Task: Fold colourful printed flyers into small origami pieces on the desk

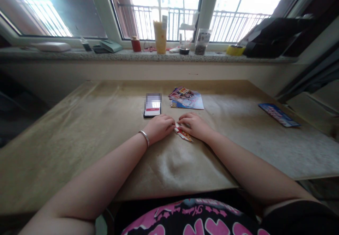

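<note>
A small folded piece of printed paper (183,135), white with red and orange, lies slantwise on the table between my hands. My left hand (159,128), with a silver bangle (144,138) at the wrist, pinches its upper left end with curled fingers. From the other side my right hand (194,126) grips the same paper, thumb low and fingers bent over it. The paper's pointed lower end sticks out toward me. Just beyond the left hand rests a phone (153,112) with its screen lit. Past the right hand is a pile of colourful printed sheets (194,99).
A tan cloth (79,150) covers the table. At the right lies a blue printed packet (278,115). On the windowsill (111,55) stand a yellow cup (160,37), a red jar (136,44), a clear container (202,42), yellow tape (235,50) and a black bag (272,37).
</note>
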A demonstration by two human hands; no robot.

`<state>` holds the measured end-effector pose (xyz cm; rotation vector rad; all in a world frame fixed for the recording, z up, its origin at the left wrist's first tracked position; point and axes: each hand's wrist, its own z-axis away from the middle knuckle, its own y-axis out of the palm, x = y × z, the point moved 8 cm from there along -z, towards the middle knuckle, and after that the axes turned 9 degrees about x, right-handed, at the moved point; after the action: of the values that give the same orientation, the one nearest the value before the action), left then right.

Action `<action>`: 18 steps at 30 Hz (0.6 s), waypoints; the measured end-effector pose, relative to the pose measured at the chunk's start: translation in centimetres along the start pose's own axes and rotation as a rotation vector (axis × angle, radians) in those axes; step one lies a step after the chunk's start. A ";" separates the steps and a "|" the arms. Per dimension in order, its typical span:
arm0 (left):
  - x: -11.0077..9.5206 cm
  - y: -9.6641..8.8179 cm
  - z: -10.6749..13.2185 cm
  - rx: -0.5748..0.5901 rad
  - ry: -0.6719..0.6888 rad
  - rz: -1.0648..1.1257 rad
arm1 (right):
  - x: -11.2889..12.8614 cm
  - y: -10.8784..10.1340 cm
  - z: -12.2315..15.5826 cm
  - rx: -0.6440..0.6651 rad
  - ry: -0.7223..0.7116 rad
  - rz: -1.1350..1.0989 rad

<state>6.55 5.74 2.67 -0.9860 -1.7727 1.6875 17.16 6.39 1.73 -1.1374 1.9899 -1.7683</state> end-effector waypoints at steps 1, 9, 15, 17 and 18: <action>0.2 0.0 -0.1 0.002 -0.019 -0.001 | 0.0 0.0 0.0 0.000 0.004 -0.001; 0.1 0.4 -0.2 0.002 -0.052 -0.067 | 0.5 -0.3 0.0 0.006 0.039 0.035; 0.2 0.6 -0.1 0.016 -0.058 -0.069 | 1.1 -0.5 0.0 -0.015 0.040 0.056; 0.3 0.6 -0.2 0.021 -0.044 -0.052 | 1.1 -0.5 0.0 -0.012 0.051 0.055; 0.3 0.6 -0.2 0.021 -0.040 -0.043 | 1.0 -0.5 0.0 -0.012 0.062 0.047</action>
<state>6.60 6.03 2.05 -0.9050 -1.7855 1.7074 16.68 5.68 2.51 -1.0428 2.0482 -1.7916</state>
